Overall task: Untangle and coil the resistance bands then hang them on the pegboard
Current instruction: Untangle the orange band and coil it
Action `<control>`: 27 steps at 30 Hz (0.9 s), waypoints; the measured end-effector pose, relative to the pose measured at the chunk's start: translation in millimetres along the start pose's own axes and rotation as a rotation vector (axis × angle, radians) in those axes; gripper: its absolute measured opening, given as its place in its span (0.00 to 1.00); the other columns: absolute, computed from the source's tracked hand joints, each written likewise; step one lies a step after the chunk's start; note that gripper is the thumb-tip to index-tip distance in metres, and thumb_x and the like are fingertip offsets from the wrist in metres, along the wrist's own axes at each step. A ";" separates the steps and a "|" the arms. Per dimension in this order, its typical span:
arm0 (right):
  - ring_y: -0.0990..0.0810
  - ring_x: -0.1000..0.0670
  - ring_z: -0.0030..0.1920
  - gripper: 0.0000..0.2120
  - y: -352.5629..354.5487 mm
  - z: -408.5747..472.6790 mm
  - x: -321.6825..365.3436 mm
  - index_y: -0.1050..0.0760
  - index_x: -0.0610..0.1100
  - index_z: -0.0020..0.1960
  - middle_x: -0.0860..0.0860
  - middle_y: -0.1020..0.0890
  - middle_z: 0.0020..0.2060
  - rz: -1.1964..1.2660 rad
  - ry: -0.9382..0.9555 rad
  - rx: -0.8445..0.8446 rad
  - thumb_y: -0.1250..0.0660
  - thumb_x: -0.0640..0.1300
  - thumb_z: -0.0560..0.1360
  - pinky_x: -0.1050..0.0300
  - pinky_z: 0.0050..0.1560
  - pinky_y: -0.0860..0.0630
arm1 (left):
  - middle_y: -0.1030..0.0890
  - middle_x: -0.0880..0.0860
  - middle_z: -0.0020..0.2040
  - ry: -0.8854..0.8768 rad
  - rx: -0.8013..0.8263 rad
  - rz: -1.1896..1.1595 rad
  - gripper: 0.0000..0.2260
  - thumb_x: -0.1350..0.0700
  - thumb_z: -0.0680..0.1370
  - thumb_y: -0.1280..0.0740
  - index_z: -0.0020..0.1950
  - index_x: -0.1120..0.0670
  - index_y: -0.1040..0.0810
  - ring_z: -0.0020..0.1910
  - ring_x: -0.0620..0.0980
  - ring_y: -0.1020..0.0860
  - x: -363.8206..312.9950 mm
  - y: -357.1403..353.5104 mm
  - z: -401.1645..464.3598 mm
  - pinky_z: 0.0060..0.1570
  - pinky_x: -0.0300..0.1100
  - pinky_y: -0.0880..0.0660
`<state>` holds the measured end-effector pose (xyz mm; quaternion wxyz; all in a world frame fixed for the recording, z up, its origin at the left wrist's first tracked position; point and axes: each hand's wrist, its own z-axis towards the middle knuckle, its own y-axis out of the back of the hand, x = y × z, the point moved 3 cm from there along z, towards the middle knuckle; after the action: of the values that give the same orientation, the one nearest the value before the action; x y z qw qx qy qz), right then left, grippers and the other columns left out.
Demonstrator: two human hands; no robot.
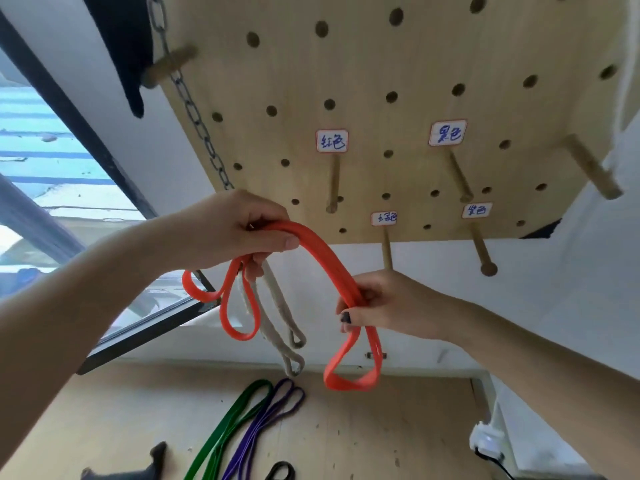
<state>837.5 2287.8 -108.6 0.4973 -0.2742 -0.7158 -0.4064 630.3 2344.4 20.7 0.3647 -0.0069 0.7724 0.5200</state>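
Our left hand (pixel 239 230) and right hand (pixel 384 306) each grip the folded orange band (pixel 325 258) below the pegboard (pixel 363 74); green band (pixel 235 420) and purple band (pixel 273 410) lie at six o'clock.

A metal chain (pixel 194 112) hangs down the left edge of the wooden board. A dark cloth item (pixel 121 46) sits at the upper left, beside a window (pixel 52 161) with a dark frame. Two beige rope loops (pixel 284 327) hang in front of the white wall (pixel 485 271). Below lies a wooden tabletop (pixel 381 427). At the lower right, a white device (pixel 486 441), possibly a plug adapter, carries a black cable.
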 end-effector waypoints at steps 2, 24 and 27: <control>0.13 0.50 0.49 0.03 6.1 1.2 10.1 0.20 0.40 0.51 0.46 0.13 0.44 0.005 0.000 -0.038 0.32 0.39 0.81 0.43 0.61 0.20 | 0.16 0.48 0.34 -0.013 -0.025 0.004 0.14 0.44 0.72 0.32 0.48 0.53 0.17 0.31 0.45 0.16 -1.3 12.4 1.9 0.35 0.33 0.21; 0.12 0.46 0.45 0.05 79.5 33.6 73.3 0.18 0.40 0.53 0.45 0.12 0.41 0.257 0.078 -0.556 0.32 0.36 0.80 0.57 0.49 0.17 | 0.13 0.48 0.39 0.013 -0.272 -0.241 0.07 0.53 0.83 0.34 0.47 0.52 0.20 0.39 0.42 0.15 58.1 0.1 40.2 0.44 0.36 0.22; 0.13 0.49 0.44 0.05 80.0 40.5 67.2 0.18 0.40 0.54 0.46 0.12 0.41 0.217 0.063 -0.606 0.32 0.36 0.80 0.59 0.48 0.18 | 0.14 0.47 0.40 0.021 -0.284 -0.252 0.06 0.51 0.83 0.34 0.48 0.50 0.19 0.43 0.47 0.15 67.9 -8.7 47.3 0.49 0.49 0.19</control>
<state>857.6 2363.2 -28.1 0.4553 -0.4720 -0.5129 -0.5539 610.2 2403.7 -34.1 0.4145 -0.1605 0.6879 0.5738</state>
